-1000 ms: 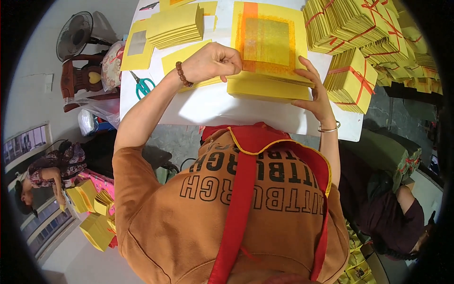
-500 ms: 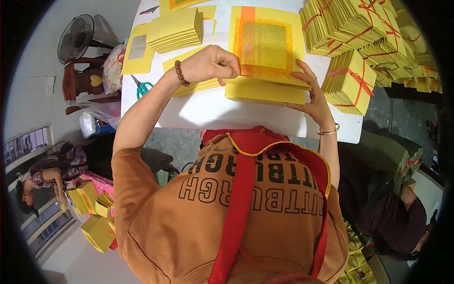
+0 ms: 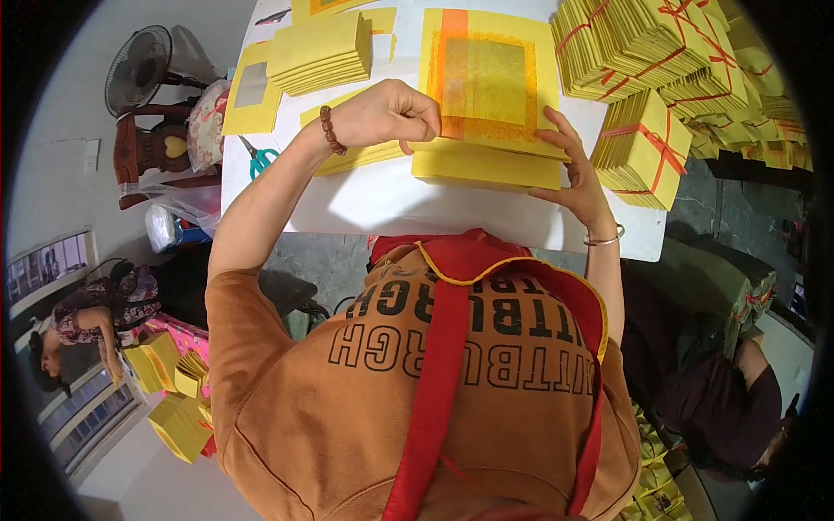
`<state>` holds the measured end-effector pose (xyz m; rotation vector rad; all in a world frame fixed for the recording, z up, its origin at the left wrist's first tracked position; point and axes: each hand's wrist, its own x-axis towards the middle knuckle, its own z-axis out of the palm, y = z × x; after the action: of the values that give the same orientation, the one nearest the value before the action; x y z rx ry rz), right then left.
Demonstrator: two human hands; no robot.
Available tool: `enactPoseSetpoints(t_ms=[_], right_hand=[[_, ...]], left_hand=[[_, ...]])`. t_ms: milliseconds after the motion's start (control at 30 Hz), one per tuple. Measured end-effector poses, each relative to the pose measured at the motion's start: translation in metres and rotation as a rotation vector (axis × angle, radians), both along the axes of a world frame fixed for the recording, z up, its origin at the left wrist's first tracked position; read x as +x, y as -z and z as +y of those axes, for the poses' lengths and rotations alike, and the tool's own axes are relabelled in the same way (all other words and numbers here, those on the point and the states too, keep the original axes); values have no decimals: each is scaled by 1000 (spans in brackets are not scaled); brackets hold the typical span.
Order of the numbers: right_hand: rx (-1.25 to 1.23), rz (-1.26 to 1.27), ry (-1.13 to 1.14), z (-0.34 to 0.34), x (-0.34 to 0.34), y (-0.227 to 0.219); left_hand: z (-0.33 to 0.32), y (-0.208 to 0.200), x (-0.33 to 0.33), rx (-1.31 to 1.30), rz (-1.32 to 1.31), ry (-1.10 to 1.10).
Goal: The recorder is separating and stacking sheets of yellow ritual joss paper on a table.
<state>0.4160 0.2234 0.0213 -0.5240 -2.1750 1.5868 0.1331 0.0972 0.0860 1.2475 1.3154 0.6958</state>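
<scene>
A stack of yellow paper sheets (image 3: 495,165) lies at the table's front edge. Its top sheet (image 3: 488,78) bears an orange-bordered square with a greyish-gold middle and an orange strip down its left side. My left hand (image 3: 401,115), a beaded bracelet on its wrist, is closed at the sheet's near left corner, its fingertips pressed together there. My right hand (image 3: 575,174) spans the near right edge, fingers on the top sheet and thumb lower against the stack's front. The paper between that thumb and those fingers is partly hidden.
Folded yellow paper bundles (image 3: 643,152) tied with red ribbon crowd the right side. Another folded stack (image 3: 320,54) and teal-handled scissors (image 3: 259,160) lie left on the white table (image 3: 365,204). A fan (image 3: 139,71) and wooden chair (image 3: 152,148) stand beyond. Two people sit at either side.
Both hands keep almost the same place on the paper. The left hand has shifted very slightly up and left. Little else differs.
</scene>
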Motion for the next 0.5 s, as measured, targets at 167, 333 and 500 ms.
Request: enactPoseSetpoints(t_ms=[167, 333, 500], right_hand=[[-12, -2, -5, -2, 1, -2], [1, -29, 1, -2, 0, -4], [0, -9, 44, -3, -3, -5]], left_hand=[[-3, 0, 1, 12, 22, 13], [-3, -2, 4, 11, 26, -5], [-9, 2, 9, 132, 157, -12]])
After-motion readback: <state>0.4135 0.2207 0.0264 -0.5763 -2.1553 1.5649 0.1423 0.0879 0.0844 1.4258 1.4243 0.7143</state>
